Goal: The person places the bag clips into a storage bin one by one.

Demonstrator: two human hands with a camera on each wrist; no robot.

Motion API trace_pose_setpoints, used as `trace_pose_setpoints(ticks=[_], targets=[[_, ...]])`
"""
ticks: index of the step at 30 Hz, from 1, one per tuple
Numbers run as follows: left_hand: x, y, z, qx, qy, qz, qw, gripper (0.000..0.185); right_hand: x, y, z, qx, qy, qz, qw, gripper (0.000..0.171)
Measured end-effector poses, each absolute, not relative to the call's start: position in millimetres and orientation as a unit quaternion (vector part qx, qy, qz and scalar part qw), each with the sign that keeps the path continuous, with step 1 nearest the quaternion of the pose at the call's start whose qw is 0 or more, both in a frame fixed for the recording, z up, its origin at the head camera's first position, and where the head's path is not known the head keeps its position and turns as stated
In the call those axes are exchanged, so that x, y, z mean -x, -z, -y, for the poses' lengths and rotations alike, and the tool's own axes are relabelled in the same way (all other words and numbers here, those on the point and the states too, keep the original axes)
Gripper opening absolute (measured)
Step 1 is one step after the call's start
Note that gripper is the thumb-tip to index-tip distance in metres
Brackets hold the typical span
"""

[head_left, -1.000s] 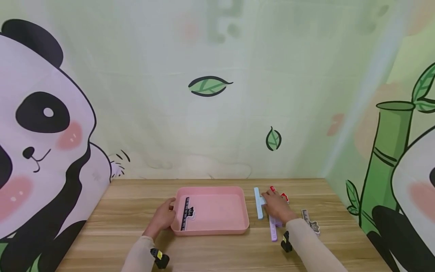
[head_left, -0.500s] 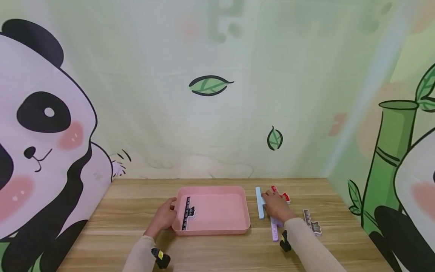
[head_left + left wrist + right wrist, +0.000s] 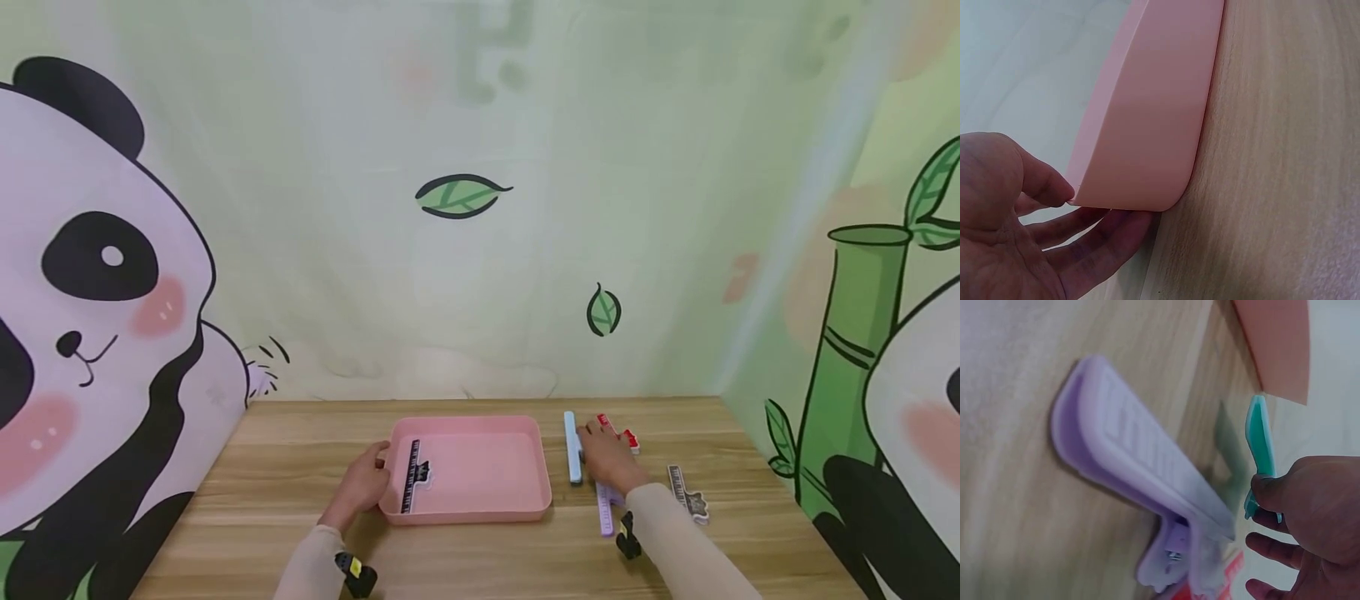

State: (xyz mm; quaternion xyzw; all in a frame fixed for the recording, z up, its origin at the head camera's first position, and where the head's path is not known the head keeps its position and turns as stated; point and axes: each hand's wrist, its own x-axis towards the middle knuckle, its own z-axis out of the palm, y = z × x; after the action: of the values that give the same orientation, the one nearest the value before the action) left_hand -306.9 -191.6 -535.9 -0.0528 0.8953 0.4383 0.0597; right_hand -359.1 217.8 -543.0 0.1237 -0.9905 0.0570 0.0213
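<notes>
My left hand (image 3: 363, 481) holds the left side of a pink tray (image 3: 480, 515). In the left wrist view its thumb lies at the rim and its fingers against the outer wall (image 3: 1147, 119). Inside the tray lies a black ruler-printed clip (image 3: 411, 475). To the right of the tray, my right hand (image 3: 611, 457) pinches a light blue clip (image 3: 573, 447) between thumb and forefinger. That clip (image 3: 1261, 440) stands on its edge, tilted, in the right wrist view. Close by are a purple clip (image 3: 1147, 450) and a red clip (image 3: 630, 440), partly hidden by the right hand.
A grey-and-white clip (image 3: 687, 496) lies farther right on the wooden table (image 3: 465, 562). Behind the table hangs a printed backdrop (image 3: 337, 250) with pandas, bamboo and leaves.
The light blue clip has tipped in my right hand, and its side edge now shows. My left hand stays on the tray. The head view has shifted slightly.
</notes>
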Motion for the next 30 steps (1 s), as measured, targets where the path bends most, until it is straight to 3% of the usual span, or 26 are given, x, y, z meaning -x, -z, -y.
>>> trace_pose_setpoints(ticks=[12,30], targets=[[306,540,192,0.067,-0.443,-0.892,0.068,0.055,345,519,-212,-0.147,-0.052,0.986,0.065,0.042],[307,537,192,0.064,-0.455,-0.885,0.074,0.056,330,489,-190,-0.167,-0.073,0.980,0.074,0.044]])
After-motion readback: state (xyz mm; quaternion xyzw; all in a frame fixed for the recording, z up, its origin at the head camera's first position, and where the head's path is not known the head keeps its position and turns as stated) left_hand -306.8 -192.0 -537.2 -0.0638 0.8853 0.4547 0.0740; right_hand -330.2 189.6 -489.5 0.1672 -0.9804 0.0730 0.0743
